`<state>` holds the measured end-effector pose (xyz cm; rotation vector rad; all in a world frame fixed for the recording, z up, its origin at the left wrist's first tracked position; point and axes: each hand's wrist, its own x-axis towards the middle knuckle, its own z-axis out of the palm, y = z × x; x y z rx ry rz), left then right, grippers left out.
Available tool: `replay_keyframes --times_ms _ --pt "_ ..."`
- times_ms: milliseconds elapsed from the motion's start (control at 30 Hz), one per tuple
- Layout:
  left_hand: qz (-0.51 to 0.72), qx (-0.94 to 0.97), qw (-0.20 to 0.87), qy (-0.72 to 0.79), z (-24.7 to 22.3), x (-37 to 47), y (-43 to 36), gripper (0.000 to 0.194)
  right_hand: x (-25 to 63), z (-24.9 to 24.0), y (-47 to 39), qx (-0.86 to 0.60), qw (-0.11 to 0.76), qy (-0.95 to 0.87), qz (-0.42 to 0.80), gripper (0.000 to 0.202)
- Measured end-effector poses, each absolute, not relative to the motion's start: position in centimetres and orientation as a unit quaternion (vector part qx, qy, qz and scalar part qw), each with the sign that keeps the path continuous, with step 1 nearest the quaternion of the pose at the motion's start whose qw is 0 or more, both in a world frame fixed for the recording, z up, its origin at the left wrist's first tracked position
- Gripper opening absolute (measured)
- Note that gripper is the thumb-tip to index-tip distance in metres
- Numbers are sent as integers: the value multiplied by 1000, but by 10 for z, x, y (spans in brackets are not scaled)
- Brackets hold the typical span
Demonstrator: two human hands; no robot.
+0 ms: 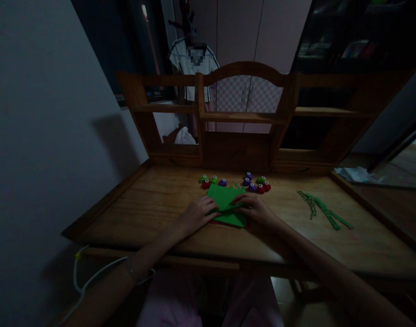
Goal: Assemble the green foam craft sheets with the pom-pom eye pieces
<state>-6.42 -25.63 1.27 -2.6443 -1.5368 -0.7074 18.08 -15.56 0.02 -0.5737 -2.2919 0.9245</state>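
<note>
Green sheets [223, 193] lie on the wooden desk in front of me, with a red edge showing beneath them. On their left side rests my left hand [201, 212], its fingers bent together over a dark green strip or fold. My right hand [253, 207] is at the right side, fingers closed on the other end of that green strip. Just behind the sheets sit several small round pieces with eyes: green [214, 180], red [206, 184] and purple [223, 182] ones. Small green scraps [235, 185] lie between the two groups.
Green cut strips [325, 211] lie at the right of the desk. A wooden shelf unit [242, 117] rises along the back edge. A white cable [103, 268] hangs by the desk's front left, near my left forearm.
</note>
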Motion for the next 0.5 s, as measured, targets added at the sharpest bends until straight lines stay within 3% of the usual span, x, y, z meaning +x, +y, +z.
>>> replay_keyframes --times_ms 200,500 --pt "-148 -868 42 -473 21 -59 -258 18 185 15 -169 -200 285 -875 336 32" --pt "-148 -869 0 -472 24 -59 -258 22 186 1 -174 -203 259 -898 291 20"
